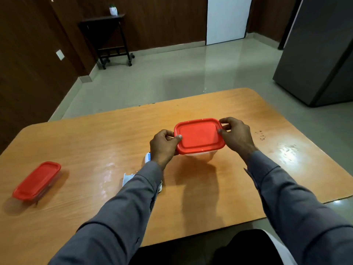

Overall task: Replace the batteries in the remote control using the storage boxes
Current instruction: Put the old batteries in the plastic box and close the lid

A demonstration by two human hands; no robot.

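A clear storage box with a red lid (199,135) is held just above the wooden table (95,146), near its middle. My left hand (164,146) grips the lid's left edge, thumb on top. My right hand (236,133) grips the right edge the same way. A second, flatter box with a red lid (37,180) lies shut at the table's left side. A white remote control (148,157) lies under my left wrist and forearm, mostly hidden. What is inside either box cannot be seen.
The table's near edge runs just in front of my lap. Beyond the far edge is tiled floor, with a grey cabinet (317,54) at the right and a small dark side table (107,35) at the back wall.
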